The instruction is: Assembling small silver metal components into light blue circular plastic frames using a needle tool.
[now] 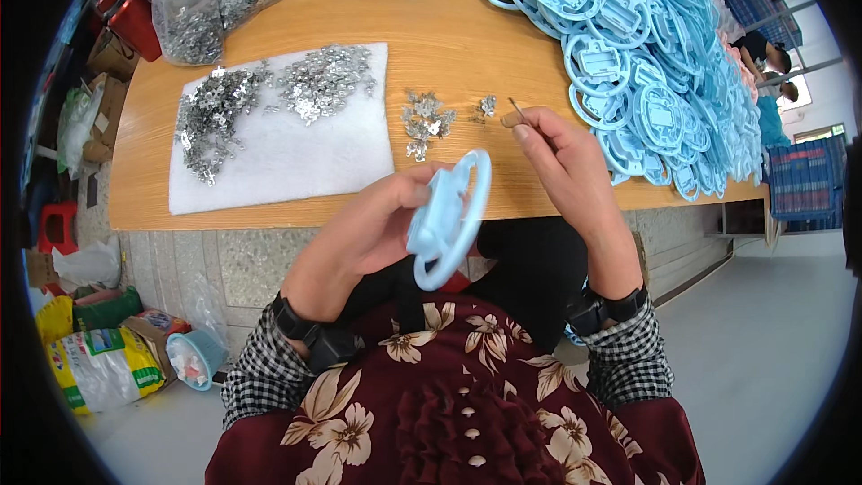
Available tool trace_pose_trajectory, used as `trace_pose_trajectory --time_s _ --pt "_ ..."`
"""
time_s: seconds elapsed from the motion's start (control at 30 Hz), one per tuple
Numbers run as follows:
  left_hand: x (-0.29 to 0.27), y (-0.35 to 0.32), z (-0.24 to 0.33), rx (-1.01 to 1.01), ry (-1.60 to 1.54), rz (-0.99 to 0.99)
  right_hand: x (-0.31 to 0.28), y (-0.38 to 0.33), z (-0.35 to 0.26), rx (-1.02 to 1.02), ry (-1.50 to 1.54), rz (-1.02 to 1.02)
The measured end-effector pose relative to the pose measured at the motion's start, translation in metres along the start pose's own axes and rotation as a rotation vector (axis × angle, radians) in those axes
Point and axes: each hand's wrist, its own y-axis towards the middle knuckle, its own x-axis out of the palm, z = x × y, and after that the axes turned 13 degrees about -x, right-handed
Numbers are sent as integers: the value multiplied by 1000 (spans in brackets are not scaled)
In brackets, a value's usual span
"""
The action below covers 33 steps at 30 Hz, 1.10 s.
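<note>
My left hand [382, 216] grips a light blue oval plastic part [447, 211], tilted on edge just in front of the table edge. Its ring-shaped rim faces right, and a raised housing shows on the side toward my palm. Thumb and forefinger of my right hand [567, 162] are pinched on a small thin metal piece [515, 108], too small to make out fully. Beside those fingertips lies a little cluster of metal clips [488, 106]. A larger cluster of silver metal clips [426, 121] is further left on the wood.
A white foam mat [296, 157] bears two heaps of metal clips [215, 112]. Behind it stand plastic bags of metal pieces [190, 27] and a red container [130, 18]. Light blue plastic parts [660, 112] are piled along the table's far and right side. A blue bin [199, 355] stands lower left.
</note>
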Motion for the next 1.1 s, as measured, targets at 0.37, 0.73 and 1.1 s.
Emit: trace_pose_trajectory --time_s 0.37,0.73,1.1 --pt "37 -42 3 10 559 641 41 50 -8 -113 -153 -148" --pt "45 -39 8 -16 563 710 82 113 -16 -381 -260 -272" --pt "38 -44 10 -27 620 729 25 51 -5 -35 -285 -207"
